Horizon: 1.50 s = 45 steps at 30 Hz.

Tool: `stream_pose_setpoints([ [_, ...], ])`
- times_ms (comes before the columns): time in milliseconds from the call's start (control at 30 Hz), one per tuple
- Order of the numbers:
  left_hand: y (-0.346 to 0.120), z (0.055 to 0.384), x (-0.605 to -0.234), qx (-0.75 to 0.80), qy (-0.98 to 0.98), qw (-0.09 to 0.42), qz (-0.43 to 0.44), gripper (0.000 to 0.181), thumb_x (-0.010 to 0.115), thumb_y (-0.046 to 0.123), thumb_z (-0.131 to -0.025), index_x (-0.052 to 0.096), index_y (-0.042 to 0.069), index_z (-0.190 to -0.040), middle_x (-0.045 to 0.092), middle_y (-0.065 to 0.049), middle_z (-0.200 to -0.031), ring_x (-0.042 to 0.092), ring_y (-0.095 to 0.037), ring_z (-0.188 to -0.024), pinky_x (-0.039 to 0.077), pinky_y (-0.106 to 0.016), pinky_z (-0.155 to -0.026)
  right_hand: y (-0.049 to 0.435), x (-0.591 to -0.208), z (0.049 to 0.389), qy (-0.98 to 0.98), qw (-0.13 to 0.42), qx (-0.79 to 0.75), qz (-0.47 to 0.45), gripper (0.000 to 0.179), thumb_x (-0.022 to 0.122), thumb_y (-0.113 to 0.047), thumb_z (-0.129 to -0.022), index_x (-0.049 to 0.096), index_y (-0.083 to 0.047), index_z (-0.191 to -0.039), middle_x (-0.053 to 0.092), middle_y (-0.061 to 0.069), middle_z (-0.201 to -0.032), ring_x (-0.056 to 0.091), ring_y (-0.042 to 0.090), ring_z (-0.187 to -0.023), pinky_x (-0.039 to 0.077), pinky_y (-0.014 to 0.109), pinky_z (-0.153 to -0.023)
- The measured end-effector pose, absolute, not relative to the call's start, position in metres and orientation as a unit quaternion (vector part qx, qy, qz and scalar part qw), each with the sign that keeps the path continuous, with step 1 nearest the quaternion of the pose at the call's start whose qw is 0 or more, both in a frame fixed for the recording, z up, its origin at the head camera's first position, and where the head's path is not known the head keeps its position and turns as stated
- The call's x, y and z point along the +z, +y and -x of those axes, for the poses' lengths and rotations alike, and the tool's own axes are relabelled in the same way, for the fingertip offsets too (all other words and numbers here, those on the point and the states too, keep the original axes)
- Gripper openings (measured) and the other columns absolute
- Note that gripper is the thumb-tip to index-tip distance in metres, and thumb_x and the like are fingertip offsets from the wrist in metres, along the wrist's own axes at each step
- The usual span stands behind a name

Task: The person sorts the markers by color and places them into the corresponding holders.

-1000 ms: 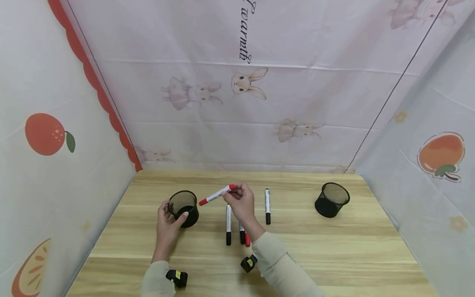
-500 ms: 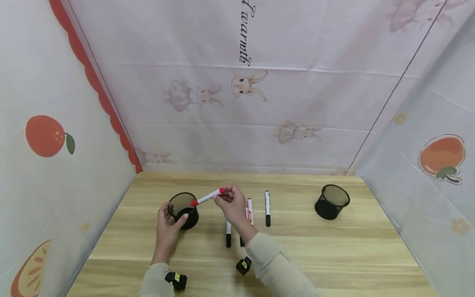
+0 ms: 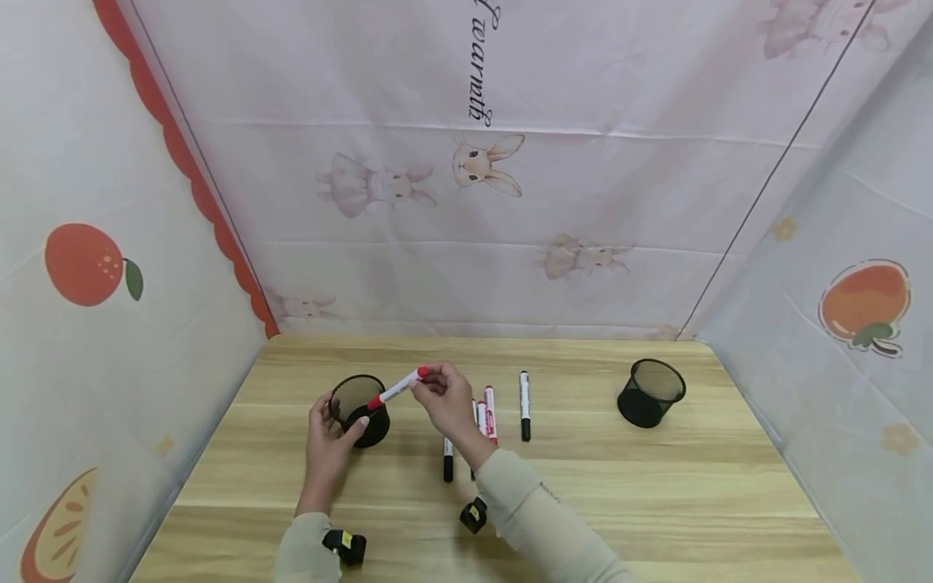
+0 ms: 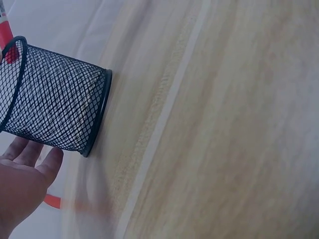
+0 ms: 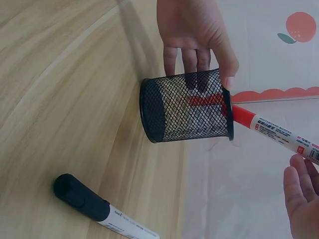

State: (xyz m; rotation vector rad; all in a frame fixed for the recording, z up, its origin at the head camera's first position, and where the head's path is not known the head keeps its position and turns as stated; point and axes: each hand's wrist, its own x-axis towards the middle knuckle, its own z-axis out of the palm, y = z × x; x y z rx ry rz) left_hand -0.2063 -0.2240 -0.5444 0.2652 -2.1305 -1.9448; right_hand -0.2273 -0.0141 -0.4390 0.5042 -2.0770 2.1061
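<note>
A black mesh pen holder stands on the table at the left, and my left hand holds it with the thumb on the near side and fingers round the other. In my right hand I pinch a white whiteboard marker by one red end. Its other red end points down to the left. Seen from the right wrist, that red cap of the marker dips just inside the rim of the mesh holder. From the left wrist the cap also shows at the holder's mouth.
Several markers lie mid-table, including a black-capped marker and a red-lettered marker, partly hidden by my right arm. Another black-capped marker lies apart to their right. A second mesh pen holder stands at the right, near printed curtains.
My right hand has moved left with the marker, bringing its lower red cap from beside the holder to its mouth and tilting it more steeply. The left hand and holder have stayed in place.
</note>
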Motion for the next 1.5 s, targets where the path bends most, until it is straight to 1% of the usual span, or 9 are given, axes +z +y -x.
stream_pose_setpoints([
  [200, -0.224, 0.207, -0.544, -0.673, -0.724, 0.123, -0.088, 0.081, 0.074, 0.019, -0.082, 0.023, 0.016, -0.145, 0.03, -0.014, -0.144, 0.027, -0.028, -0.132, 0.024, -0.047, -0.105, -0.017, -0.443, 0.23, -0.701, 0.076, 0.688, -0.17, 0.017, 0.064, 0.004, -0.084, 0.058, 0.012, -0.099, 0.064, 0.022, -0.092, 0.062, 0.028, -0.084, 0.053, 0.026, -0.07],
  [533, -0.225, 0.214, -0.543, -0.665, -0.729, 0.125, -0.103, 0.084, 0.078, 0.024, -0.077, 0.027, 0.014, -0.143, 0.034, -0.012, -0.141, 0.029, -0.024, -0.13, 0.027, -0.044, -0.104, -0.023, -0.449, 0.237, -0.728, 0.079, 0.653, -0.194, 0.014, 0.064, 0.004, -0.084, 0.061, 0.009, -0.097, 0.065, 0.019, -0.089, 0.063, 0.028, -0.081, 0.052, 0.024, -0.068],
  [700, -0.225, 0.216, -0.538, -0.679, -0.713, 0.144, -0.099, 0.085, 0.081, 0.016, -0.073, 0.031, 0.008, -0.142, 0.035, -0.013, -0.142, 0.03, -0.026, -0.131, 0.028, -0.043, -0.104, -0.028, -0.451, 0.238, -0.729, 0.08, 0.648, -0.203, 0.015, 0.065, 0.004, -0.084, 0.06, 0.009, -0.097, 0.065, 0.02, -0.088, 0.064, 0.026, -0.079, 0.052, 0.024, -0.068],
  [867, -0.226, 0.218, -0.536, -0.688, -0.706, 0.151, -0.074, 0.083, 0.079, 0.01, -0.075, 0.03, 0.004, -0.141, 0.037, -0.017, -0.139, 0.034, -0.029, -0.128, 0.029, -0.044, -0.104, -0.034, -0.455, 0.241, -0.73, 0.07, 0.653, -0.188, 0.015, 0.066, 0.004, -0.083, 0.061, 0.009, -0.096, 0.065, 0.02, -0.089, 0.064, 0.025, -0.078, 0.052, 0.022, -0.067],
  [967, -0.229, 0.216, -0.536, -0.684, -0.712, 0.142, -0.073, 0.084, 0.079, 0.011, -0.075, 0.029, 0.006, -0.142, 0.037, -0.016, -0.138, 0.034, -0.027, -0.128, 0.029, -0.043, -0.103, -0.041, -0.47, 0.247, -0.732, 0.054, 0.656, -0.178, 0.015, 0.068, 0.001, -0.083, 0.062, 0.005, -0.096, 0.066, 0.016, -0.088, 0.064, 0.02, -0.076, 0.051, 0.022, -0.066],
  [1067, -0.234, 0.212, -0.537, -0.677, -0.72, 0.129, -0.077, 0.086, 0.079, 0.012, -0.075, 0.027, 0.009, -0.143, 0.036, -0.015, -0.138, 0.034, -0.024, -0.127, 0.029, -0.043, -0.103, -0.048, -0.487, 0.252, -0.74, 0.034, 0.649, -0.173, 0.014, 0.07, -0.004, -0.083, 0.064, -0.001, -0.096, 0.067, 0.009, -0.087, 0.063, 0.014, -0.076, 0.051, 0.021, -0.066],
  [1200, -0.239, 0.211, -0.539, -0.666, -0.735, 0.104, -0.07, 0.087, 0.08, 0.014, -0.075, 0.028, 0.011, -0.145, 0.035, -0.015, -0.14, 0.033, -0.025, -0.128, 0.03, -0.046, -0.102, -0.052, -0.492, 0.251, -0.754, 0.024, 0.636, -0.163, 0.012, 0.07, -0.008, -0.084, 0.065, -0.007, -0.094, 0.067, 0.0, -0.085, 0.062, 0.008, -0.074, 0.051, 0.021, -0.065],
  [1300, -0.241, 0.214, -0.54, -0.662, -0.741, 0.093, -0.066, 0.088, 0.081, 0.017, -0.073, 0.029, 0.01, -0.145, 0.035, -0.014, -0.141, 0.033, -0.026, -0.129, 0.03, -0.045, -0.103, -0.052, -0.493, 0.251, -0.759, 0.022, 0.631, -0.159, 0.015, 0.07, -0.01, -0.084, 0.065, -0.007, -0.098, 0.067, -0.001, -0.086, 0.062, 0.007, -0.075, 0.051, 0.021, -0.065],
  [1500, -0.241, 0.217, -0.539, -0.663, -0.739, 0.094, -0.07, 0.09, 0.082, 0.015, -0.072, 0.029, 0.007, -0.144, 0.036, -0.016, -0.14, 0.034, -0.029, -0.128, 0.031, -0.045, -0.102, -0.053, -0.495, 0.251, -0.756, 0.003, 0.638, -0.149, 0.022, 0.07, -0.011, -0.085, 0.062, -0.007, -0.105, 0.066, -0.003, -0.088, 0.062, 0.007, -0.078, 0.051, 0.021, -0.066],
])
